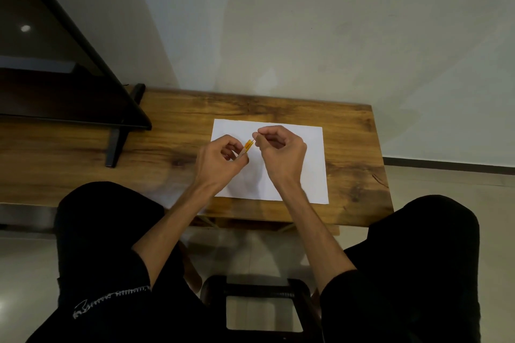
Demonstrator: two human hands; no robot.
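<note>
sticks: a little bundle of thin pale sticks (248, 145) with a yellow-orange band, held up in the air over the paper, not lying on it
left grip: the left hand (220, 160) is closed round the lower end of the sticks, thumb and curled fingers wrapped on them, so only the upper banded bit pokes out
right grip: the right hand (281, 150) has its fingers curled in, thumb and forefinger pinched together right at the top end of the sticks; looks like it's got the tip, but it's too small to tell if that's one stick or the lot
sticks vs grips: the bundle runs slantwise between the two hands, low end buried in the left one, high end pointing up and right into the right pinch
hands: close together, knuckles nearly meeting, both hovering above the sheet
paper: a plain white sheet (306, 175) lying flat on the desk, directly under both hands
desk: brown wood grain (356, 147), pushed up against a pale wall
off to the left: a dark slanted panel with a black foot (114, 147) standing on the desk, well apart from the paper
down below: knees in black on either side, a dark stool (264, 287) between them
</note>
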